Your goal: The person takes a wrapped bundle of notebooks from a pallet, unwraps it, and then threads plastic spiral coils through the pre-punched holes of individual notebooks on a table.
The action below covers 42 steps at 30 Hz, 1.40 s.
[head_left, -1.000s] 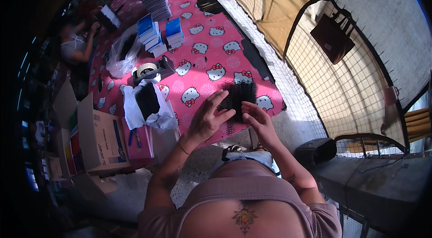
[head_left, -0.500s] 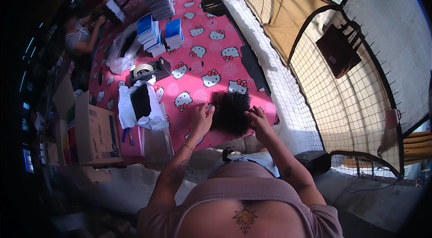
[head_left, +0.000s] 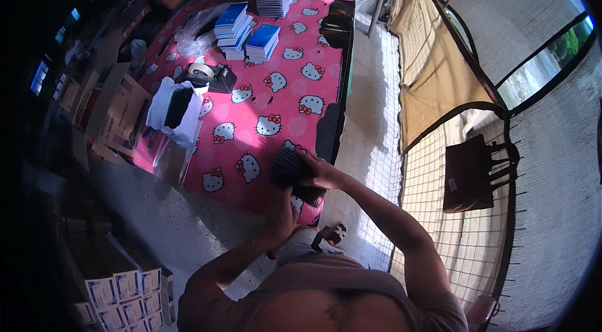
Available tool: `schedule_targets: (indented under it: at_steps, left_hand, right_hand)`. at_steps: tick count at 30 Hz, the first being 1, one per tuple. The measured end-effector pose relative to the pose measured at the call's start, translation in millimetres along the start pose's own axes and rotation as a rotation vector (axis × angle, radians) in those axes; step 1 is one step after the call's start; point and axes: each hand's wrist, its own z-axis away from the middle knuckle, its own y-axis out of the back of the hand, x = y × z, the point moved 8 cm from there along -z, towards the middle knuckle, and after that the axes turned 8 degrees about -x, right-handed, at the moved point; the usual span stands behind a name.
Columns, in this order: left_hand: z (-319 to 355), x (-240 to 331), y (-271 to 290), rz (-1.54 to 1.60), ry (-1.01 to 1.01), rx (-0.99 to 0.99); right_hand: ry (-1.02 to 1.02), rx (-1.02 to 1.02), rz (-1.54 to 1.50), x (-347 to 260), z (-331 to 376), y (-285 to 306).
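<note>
Bundle of black binding coils (head_left: 285, 166), lower middle of the frame, at the near corner of the pink printed worktop (head_left: 251, 142). Part of it shows above your right hand (head_left: 323, 173), part below; can't say whether that is one piece or two, nor whether it rests on the cloth or is lifted clear.

Handling, as I judge it: line up the coils before squeezing, since loose loops look apt to snag on one another. Press lightly, spread over several loops, so none bends. Work further in from the edge, where a slip would more likely end on the cloth than on the floor.

Fingers, right: bent over the bundle's upper right side, only a small gap to the thumb, apparently gripping coils. Fingers, left: your left hand (head_left: 281, 224) sits just below the bundle, thumb pointing up to its lower edge, seemingly touching. Dark and blurred there; I can't tell how far these are parted or whether they pinch anything.

Nearby, left of centre: tape dispenser (head_left: 219, 78), and a crumpled white wrapper (head_left: 188, 125) with a dark piece (head_left: 179, 106) on it. Further up the worktop, blue-covered books (head_left: 263, 36).
</note>
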Motion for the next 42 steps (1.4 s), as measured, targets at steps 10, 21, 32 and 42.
schedule_targets:
  at_steps: [10, 21, 32, 42]
  left_hand:
    - [-58.7, 51.3, 6.7, -0.526, -0.127, -0.099]
    - [-152.0, -13.3, 37.0, -0.531, 0.582, 0.361]
    - [-205.4, -77.1, 88.6, -0.278, 1.133, 0.532]
    - [-223.6, 40.2, 32.4, -0.48, 1.252, 1.127]
  right_hand:
    - [0.1, -0.614, -0.339, -8.8, -32.2, 2.9]
    - [0.449, -0.226, -0.065, 22.5, -128.9, 128.9]
    - [0.243, -0.107, -0.037, 161.8, -260.5, 287.0]
    - [0.251, -0.094, -0.231, 200.6, -416.6, 344.9]
